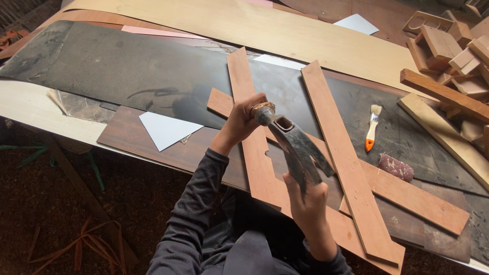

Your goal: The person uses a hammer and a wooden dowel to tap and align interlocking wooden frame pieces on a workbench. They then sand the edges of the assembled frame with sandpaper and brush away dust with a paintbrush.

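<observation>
Both hands' fingers closed on the hammer head (293, 142): left hand (242, 119), right hand (305, 198)

There is a single view, from a camera worn on the person's head, tilted steeply down and forward over the bench (30, 109). It sits close: the sleeved forearms enter from 6 o'clock and the hands meet near frame centre. The bench runs slantwise from 9 o'clock toward 4 o'clock, its near edge cutting the lower left, with the floor (66, 214) showing at 7 o'clock. A pile of wood offcuts (453, 51) fills 2 o'clock.
</observation>
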